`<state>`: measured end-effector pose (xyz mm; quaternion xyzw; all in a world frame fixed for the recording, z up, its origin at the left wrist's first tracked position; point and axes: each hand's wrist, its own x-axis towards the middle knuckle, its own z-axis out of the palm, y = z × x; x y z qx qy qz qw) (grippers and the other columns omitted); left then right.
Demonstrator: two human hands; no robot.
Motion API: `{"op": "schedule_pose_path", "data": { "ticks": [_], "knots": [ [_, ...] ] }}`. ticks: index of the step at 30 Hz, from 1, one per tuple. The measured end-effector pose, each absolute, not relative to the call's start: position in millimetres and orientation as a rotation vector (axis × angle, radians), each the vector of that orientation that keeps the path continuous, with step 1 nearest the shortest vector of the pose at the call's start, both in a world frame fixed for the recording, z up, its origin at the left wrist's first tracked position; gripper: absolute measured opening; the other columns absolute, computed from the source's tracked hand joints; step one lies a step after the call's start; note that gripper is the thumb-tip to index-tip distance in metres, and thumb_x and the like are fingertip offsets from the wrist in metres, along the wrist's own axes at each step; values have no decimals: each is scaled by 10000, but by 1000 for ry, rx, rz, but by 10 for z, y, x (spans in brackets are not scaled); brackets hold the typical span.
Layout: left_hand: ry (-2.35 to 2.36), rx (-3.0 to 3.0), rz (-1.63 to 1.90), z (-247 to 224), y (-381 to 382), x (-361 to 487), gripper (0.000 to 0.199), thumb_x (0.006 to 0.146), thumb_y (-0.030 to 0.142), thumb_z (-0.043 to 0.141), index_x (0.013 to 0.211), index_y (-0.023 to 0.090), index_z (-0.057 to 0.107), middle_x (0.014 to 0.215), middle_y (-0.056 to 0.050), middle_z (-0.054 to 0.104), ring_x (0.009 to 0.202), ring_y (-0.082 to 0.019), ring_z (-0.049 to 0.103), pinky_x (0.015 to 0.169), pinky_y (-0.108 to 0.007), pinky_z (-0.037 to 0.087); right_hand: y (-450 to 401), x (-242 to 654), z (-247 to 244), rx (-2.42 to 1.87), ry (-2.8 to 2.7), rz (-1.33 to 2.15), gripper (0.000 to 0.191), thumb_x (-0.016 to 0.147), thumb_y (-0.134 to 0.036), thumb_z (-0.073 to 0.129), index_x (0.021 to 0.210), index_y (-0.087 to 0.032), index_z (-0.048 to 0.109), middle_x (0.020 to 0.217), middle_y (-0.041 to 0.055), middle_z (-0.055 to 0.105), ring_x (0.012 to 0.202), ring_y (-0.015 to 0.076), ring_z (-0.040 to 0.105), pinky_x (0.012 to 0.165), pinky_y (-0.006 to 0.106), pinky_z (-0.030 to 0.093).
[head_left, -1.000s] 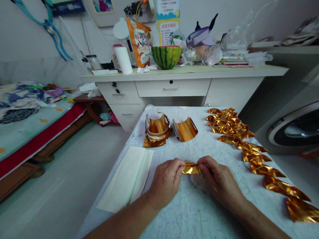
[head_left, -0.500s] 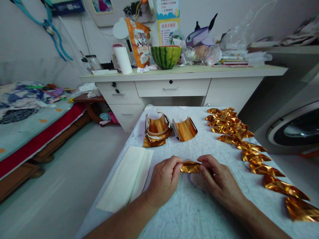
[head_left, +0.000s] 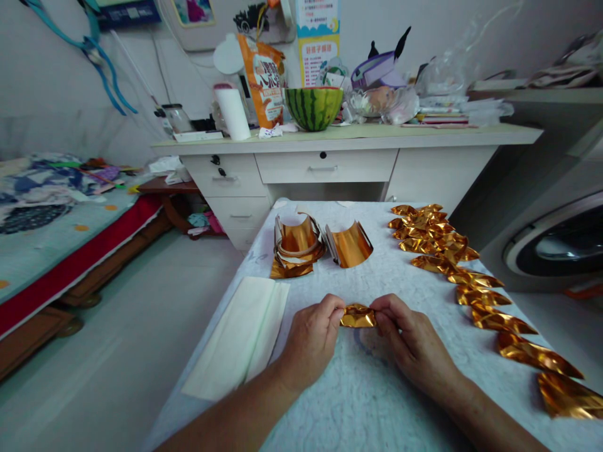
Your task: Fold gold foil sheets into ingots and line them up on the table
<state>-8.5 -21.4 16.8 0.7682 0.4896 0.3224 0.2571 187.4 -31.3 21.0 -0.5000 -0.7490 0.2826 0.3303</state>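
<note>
The left hand (head_left: pixel 308 339) and right hand (head_left: pixel 417 342) pinch the gold foil's (head_left: pixel 358 317) ends, between the worktop's (head_left: pixel 330 395) side edges; the foil looks more crinkly than before

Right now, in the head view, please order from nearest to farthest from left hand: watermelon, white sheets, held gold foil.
1. Held gold foil: pinched by the left hand.
2. White sheets: left side of the table.
3. Watermelon: on the far desk.

On the table (head_left: pixel 353 402), paper (head_left: pixel 230 339) is laid left, foil pieces (head_left: pixel 502 318) right, and foil sheets (head_left: pixel 352 247) behind the foil strip (head_left: pixel 358 317) held between the left hand (head_left: pixel 311 339) and the right hand (head_left: pixel 417 342).
</note>
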Motion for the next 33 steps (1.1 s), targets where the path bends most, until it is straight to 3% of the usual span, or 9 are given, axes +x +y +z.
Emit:
{"op": "schedule_pose_path", "data": {
  "ticks": [6, 11, 19, 28, 33],
  "knots": [
    [1331, 2037, 906, 151, -206, -90, 204, 962, 204, 418, 1051, 224, 600, 862, 4, 708, 771, -148, 665, 679, -228, 458, -332, 1894, 232, -1272, -1988, 803, 166, 990, -282, 356, 946, -222, 505, 665, -32, 582, 554, 124, 540, 531, 230, 390],
    [1306, 2043, 907, 181, -211, -82, 207, 963, 217, 428, 940, 213, 634, 818, 2, 714, 757, -151, 671, 652, -226, 458, -314, 1894, 211, -1296, -1978, 787, 146, 981, -268, 368, 953, -223, 504, 673, -27, 599, 555, 127, 547, 530, 233, 394],
    [1242, 2025, 981, 183, -217, -67, 206, 950, 179, 440, 991, 214, 638, 896, -5, 732, 809, -147, 679, 705, -227, 485, -307, 1883, 189, -1332, -1974, 747, 157, 984, -284, 369, 932, -224, 505, 663, -29, 605, 554, 131, 565, 528, 232, 401],
    [1268, 2037, 960, 202, -224, -63, 187, 958, 209, 433, 946, 210, 620, 836, -7, 710, 765, -151, 664, 665, -233, 460, -306, 1881, 194, -1308, -1994, 720, 181, 995, -302, 345, 917, -231, 493, 639, -36, 581, 527, 129, 551, 510, 230, 396],
    [1267, 1964, 948, 165, -223, -84, 210, 945, 199, 445, 1125, 224, 551, 880, -7, 695, 793, -155, 648, 701, -253, 456, -306, 1910, 189, -1313, -1988, 657, 151, 997, -289, 362, 987, -233, 502, 746, -11, 655, 607, 138, 622, 565, 233, 450]
  ]
}}
